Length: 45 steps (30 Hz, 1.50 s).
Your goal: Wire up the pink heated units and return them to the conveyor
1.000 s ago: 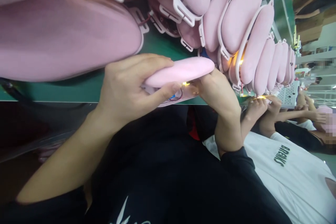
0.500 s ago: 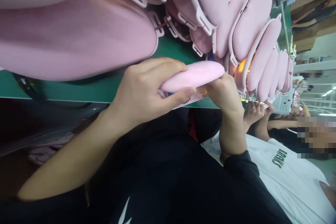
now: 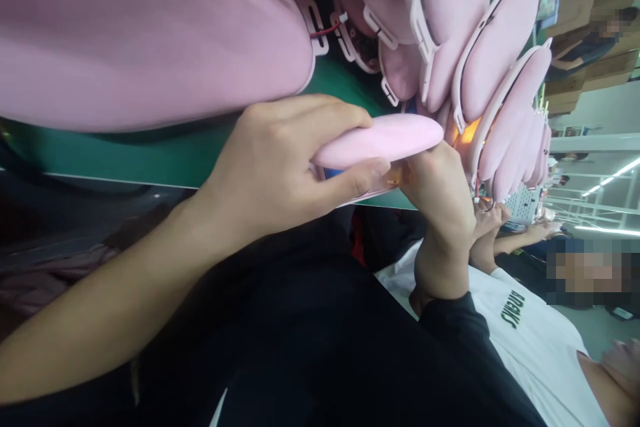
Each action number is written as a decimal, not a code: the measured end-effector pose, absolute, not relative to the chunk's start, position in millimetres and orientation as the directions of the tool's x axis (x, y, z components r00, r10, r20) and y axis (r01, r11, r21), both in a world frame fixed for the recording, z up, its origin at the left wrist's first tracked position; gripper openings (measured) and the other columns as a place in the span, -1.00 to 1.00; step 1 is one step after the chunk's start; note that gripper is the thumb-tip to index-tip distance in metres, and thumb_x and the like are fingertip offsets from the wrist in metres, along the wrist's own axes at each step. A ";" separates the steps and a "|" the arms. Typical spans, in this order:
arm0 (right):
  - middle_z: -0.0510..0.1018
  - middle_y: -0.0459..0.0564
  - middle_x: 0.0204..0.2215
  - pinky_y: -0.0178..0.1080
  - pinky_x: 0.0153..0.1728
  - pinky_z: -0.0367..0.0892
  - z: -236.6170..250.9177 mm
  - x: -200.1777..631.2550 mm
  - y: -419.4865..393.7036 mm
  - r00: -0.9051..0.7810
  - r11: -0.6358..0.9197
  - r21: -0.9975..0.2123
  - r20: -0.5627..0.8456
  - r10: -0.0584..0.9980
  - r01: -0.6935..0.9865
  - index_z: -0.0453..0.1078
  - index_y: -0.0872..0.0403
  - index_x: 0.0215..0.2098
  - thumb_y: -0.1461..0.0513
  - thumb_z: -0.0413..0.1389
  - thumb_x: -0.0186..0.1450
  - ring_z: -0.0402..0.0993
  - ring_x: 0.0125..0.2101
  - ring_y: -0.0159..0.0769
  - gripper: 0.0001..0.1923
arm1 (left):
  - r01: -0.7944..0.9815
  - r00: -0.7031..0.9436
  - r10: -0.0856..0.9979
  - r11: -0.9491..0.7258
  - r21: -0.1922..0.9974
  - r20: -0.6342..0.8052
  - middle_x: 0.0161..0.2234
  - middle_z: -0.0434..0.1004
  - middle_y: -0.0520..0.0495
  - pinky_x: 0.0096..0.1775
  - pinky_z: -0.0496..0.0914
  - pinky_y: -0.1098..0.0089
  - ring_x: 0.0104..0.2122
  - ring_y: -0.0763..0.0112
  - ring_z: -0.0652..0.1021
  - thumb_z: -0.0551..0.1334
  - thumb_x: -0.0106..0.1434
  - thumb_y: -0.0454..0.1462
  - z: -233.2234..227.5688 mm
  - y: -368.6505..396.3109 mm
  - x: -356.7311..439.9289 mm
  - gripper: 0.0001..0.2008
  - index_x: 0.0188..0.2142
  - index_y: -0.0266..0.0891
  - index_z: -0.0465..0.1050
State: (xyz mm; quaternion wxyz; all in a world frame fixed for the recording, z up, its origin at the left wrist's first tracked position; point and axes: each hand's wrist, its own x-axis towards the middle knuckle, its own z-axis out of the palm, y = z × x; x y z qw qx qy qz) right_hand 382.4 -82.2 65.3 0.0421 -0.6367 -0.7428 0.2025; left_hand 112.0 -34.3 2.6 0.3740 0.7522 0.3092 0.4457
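Left hand (image 3: 286,150) grips shell (image 3: 383,137), right hand (image 3: 440,181) at its right end, hold undeterminable; left fingers slipping inward could dislodge the blue part (image 3: 332,173).

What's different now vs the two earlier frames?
The held pink piece, left hand and right hand sit further right in the picture; the large pink piece shifted right too, so much of that looks like camera motion. The bright yellow spot visible inside the held pink piece in the first frame is out of sight. Nothing visibly taken or released: both hands keep their grip at opposite ends.
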 end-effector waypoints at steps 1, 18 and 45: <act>0.68 0.02 -0.19 -0.10 -0.04 0.60 68.0 376.6 -81.0 -0.169 0.103 -0.312 -0.194 0.966 0.944 0.54 -0.09 0.03 0.06 0.13 0.52 0.64 -0.06 -0.09 -0.78 | 0.138 0.409 0.802 -0.526 0.839 0.435 -0.01 0.68 -0.03 0.01 0.54 0.31 -0.04 0.31 0.67 0.15 0.56 0.06 3.0 -34.3 112.1 -0.53 0.06 -0.30 0.55; 0.55 -0.10 -0.56 -0.21 -0.40 0.35 88.1 330.9 -45.7 0.042 -0.056 -0.085 -0.163 0.986 0.995 0.42 0.00 -0.54 0.26 0.32 0.32 0.42 -0.51 -0.30 -0.70 | 0.163 0.435 0.842 -0.423 0.891 0.320 -0.03 0.65 0.15 0.08 0.50 0.33 -0.04 0.37 0.65 0.02 0.56 0.19 7.8 -31.0 114.2 -0.40 0.11 -0.19 0.58; 0.67 0.07 0.13 0.10 0.18 0.57 -10.6 332.9 -169.1 0.065 0.105 -0.358 0.432 0.900 0.928 0.54 -0.08 0.15 0.07 0.07 0.47 0.61 0.13 -0.07 -0.64 | 0.250 0.691 0.313 -0.949 0.191 0.652 0.28 0.52 -0.20 0.18 0.60 -0.11 0.16 -0.15 0.63 0.35 0.38 -0.23 -43.6 -64.0 96.7 -0.28 0.47 0.10 0.22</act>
